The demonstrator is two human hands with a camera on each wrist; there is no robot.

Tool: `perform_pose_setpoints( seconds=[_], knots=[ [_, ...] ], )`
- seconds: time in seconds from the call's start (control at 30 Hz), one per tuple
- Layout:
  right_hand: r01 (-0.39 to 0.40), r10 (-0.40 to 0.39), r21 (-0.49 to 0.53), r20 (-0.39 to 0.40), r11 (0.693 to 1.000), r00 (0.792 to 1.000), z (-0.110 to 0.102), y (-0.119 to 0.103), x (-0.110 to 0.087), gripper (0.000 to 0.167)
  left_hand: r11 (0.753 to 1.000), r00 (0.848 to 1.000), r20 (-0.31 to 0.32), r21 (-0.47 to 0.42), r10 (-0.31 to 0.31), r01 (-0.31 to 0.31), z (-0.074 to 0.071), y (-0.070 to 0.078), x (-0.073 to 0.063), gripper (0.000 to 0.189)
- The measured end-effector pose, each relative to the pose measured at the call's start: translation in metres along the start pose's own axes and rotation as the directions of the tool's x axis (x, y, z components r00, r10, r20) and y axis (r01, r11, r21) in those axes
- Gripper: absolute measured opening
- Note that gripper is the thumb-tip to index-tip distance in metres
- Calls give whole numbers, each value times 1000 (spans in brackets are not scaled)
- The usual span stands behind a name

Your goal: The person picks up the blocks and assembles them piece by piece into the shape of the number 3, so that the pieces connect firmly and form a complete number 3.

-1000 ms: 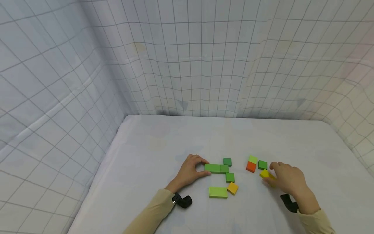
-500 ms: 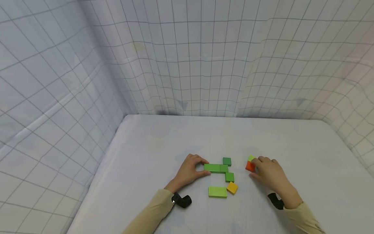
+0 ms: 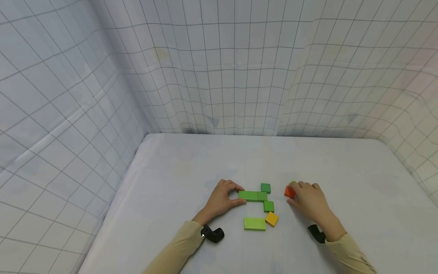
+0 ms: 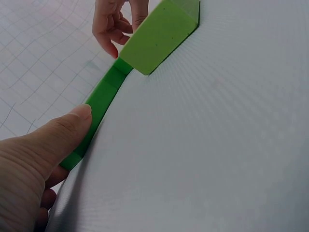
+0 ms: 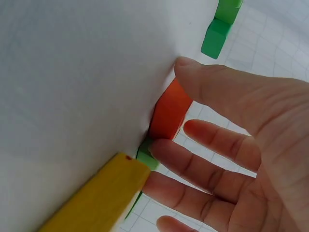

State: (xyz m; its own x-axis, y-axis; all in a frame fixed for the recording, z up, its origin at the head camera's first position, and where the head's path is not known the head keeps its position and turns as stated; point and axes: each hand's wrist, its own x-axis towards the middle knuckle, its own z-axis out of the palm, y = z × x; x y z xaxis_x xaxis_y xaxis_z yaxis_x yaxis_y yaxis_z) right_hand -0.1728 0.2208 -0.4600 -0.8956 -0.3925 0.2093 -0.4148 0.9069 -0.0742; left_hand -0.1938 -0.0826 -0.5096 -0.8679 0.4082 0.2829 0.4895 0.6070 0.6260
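Table [image 3: 191, 163] bears amber block [image 3: 272, 219]; left hand [image 3: 220, 198] pinches green bar [image 3: 248, 196], right [image 3: 310, 201] apparently red block [image 3: 289, 192].

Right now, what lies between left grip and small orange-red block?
The head view shows a long green rectangular block, then a small green square block, then bare white tabletop.

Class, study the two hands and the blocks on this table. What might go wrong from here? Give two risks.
1. The right hand has its thumb and fingers around the red block, with the yellow block close by; the hand may knock that one askew.
2. The left hand pinches the long green block, which lies end to end with a small green block; a slight push could spoil their line.
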Motion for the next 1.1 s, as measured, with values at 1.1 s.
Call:
perform_pose_setpoints(
  seconds=[1.1],
  knots=[
    [95, -94, -10, 87, 995, 992, -16, -28, -36, 28, 1000, 1000, -3, 7, 14, -14, 2, -3, 0, 37]
  ],
)
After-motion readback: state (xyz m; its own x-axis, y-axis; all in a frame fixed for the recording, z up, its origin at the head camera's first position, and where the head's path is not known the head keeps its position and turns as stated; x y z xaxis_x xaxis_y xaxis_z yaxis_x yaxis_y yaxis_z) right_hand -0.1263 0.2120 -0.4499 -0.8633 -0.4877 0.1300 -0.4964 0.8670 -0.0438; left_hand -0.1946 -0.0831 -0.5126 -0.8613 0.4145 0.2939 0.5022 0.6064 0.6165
